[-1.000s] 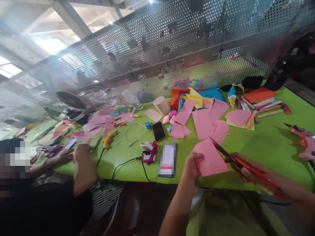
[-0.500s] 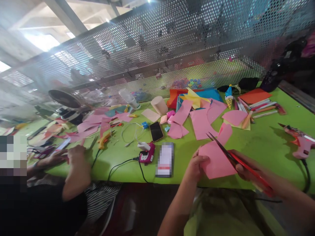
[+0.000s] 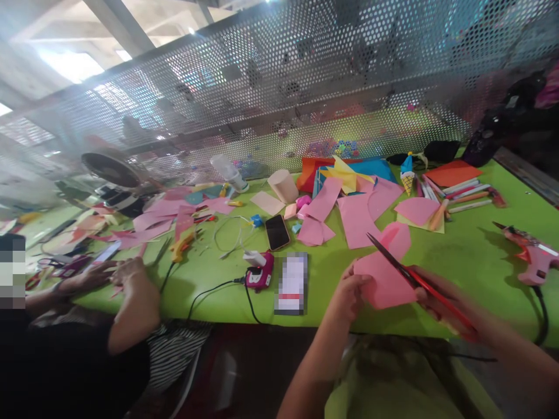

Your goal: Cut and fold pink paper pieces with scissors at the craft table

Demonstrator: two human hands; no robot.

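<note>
My left hand (image 3: 348, 293) is closed on the left edge of a pink paper sheet (image 3: 384, 279), held just above the front edge of the green table (image 3: 463, 256). My right hand (image 3: 449, 305) grips red-handled scissors (image 3: 414, 278). Their dark blades lie across the sheet and point up and to the left. The right hand is blurred by motion.
Loose pink paper pieces (image 3: 356, 215), coloured sheets (image 3: 349, 171), markers (image 3: 458, 195), a black phone (image 3: 276, 231), a second phone (image 3: 291, 283) and a pink device with a cable (image 3: 261, 275) lie about. A pink glue gun (image 3: 530, 253) rests at the right. Another person's arm (image 3: 131, 302) works at the left.
The pink sheet has turned in my left hand and the scissors have travelled further along it. The view has shifted slightly to the left.
</note>
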